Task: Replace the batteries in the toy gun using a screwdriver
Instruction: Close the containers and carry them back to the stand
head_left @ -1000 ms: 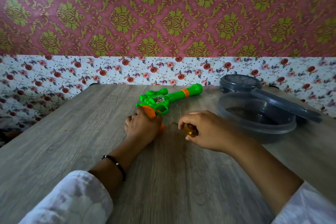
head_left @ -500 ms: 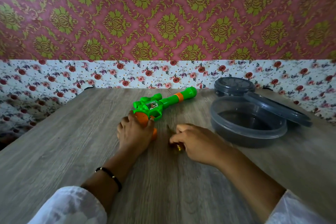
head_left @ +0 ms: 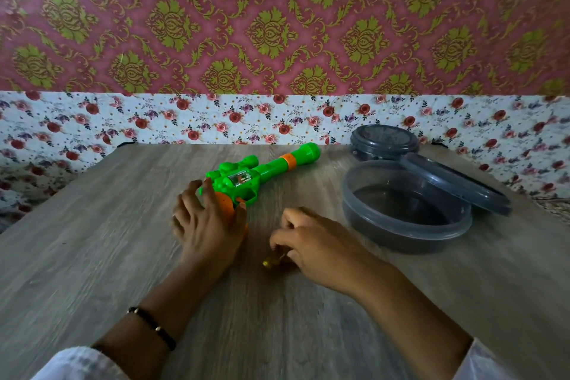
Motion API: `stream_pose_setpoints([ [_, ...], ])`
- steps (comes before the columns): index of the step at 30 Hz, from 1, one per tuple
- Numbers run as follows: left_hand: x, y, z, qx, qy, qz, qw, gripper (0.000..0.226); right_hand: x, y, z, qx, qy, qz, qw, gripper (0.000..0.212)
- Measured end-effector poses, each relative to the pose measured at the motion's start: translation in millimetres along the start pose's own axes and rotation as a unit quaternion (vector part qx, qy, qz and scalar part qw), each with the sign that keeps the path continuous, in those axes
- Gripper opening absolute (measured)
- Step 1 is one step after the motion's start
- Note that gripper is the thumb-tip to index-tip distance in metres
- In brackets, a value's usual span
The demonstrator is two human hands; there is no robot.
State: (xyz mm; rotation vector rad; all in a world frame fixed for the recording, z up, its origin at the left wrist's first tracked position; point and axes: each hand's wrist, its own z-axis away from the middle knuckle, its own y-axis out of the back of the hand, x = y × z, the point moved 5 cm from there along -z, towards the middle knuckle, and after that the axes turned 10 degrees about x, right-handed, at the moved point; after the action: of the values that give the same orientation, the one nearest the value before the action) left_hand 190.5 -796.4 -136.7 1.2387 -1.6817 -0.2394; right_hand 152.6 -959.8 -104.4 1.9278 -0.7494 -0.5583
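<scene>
A green toy gun [head_left: 262, 171] with an orange grip and an orange barrel ring lies on its side on the wooden table [head_left: 92, 256], muzzle pointing to the far right. My left hand [head_left: 206, 225] lies over the orange grip with its fingers spread, pressing it down and hiding most of it. Just right of it my right hand [head_left: 317, 250] rests on the table, fingertips pinched on a small screwdriver [head_left: 269, 261]. Only the screwdriver's amber end shows, sticking out to the left; the rest is hidden under the fingers.
A round grey plastic container [head_left: 407, 244] stands open at the right, its lid [head_left: 456, 185] leaning on the far rim. A smaller lidded grey tub [head_left: 384, 140] sits behind it. A floral wall runs close along the table's far edge.
My left hand's fingers have spread out over the grip. My right hand has slid toward me and turned the screwdriver, so its amber end now points left. The gun stays put.
</scene>
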Motion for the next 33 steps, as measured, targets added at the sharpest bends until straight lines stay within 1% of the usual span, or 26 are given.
stream_pose_setpoints([
  [2,5,4,1,0.004,-0.019,0.017,1.0,0.082,-2,8,-3,0.06,0.006,-0.03,0.998,0.016],
  [3,8,6,2,0.015,-0.03,0.029,0.999,0.082,-3,15,-5,0.105,0.002,-0.054,0.993,0.014],
  [5,14,9,4,0.043,-0.061,0.048,0.996,0.082,-3,36,-5,0.212,-0.009,-0.101,0.972,0.012],
  [7,22,10,8,0.063,-0.094,0.061,0.992,0.077,-2,54,-2,0.285,-0.017,-0.124,0.95,0.009],
  [10,45,6,17,0.076,-0.163,0.073,0.981,0.069,11,73,4,0.373,-0.067,-0.105,0.919,0.011],
  [12,65,-3,27,0.055,-0.19,0.077,0.977,0.069,27,83,11,0.411,-0.114,-0.085,0.9,0.016],
  [13,74,-9,32,0.038,-0.201,0.072,0.976,0.069,36,85,14,0.416,-0.139,-0.082,0.895,0.018],
  [16,105,-33,47,-0.014,-0.245,0.063,0.967,0.07,65,92,27,0.416,-0.202,-0.053,0.885,0.022],
  [19,130,-55,58,-0.059,-0.274,0.064,0.958,0.068,89,98,41,0.401,-0.256,0.05,0.878,0.028],
  [21,140,-68,64,-0.084,-0.288,0.053,0.952,0.064,107,106,51,0.37,-0.307,0.129,0.867,0.012],
  [22,142,-73,66,-0.094,-0.293,0.044,0.95,0.062,117,110,56,0.35,-0.337,0.164,0.858,0.015],
  [24,139,-79,68,-0.111,-0.291,0.033,0.95,0.059,137,114,67,0.302,-0.369,0.227,0.849,0.04],
  [25,137,-80,68,-0.116,-0.286,0.034,0.95,0.058,146,115,72,0.277,-0.382,0.248,0.846,0.047],
  [27,133,-81,66,-0.127,-0.281,0.042,0.95,0.057,161,110,80,0.203,-0.426,0.268,0.84,0.053],
  [30,132,-79,66,-0.133,-0.28,0.056,0.949,0.058,171,96,83,0.1,-0.465,0.251,0.843,0.054],
  [31,131,-78,66,-0.136,-0.277,0.059,0.949,0.059,171,92,81,0.078,-0.467,0.241,0.847,0.053],
  [33,130,-78,65,-0.147,-0.267,0.064,0.95,0.061,167,86,77,0.064,-0.461,0.225,0.856,0.054],
])
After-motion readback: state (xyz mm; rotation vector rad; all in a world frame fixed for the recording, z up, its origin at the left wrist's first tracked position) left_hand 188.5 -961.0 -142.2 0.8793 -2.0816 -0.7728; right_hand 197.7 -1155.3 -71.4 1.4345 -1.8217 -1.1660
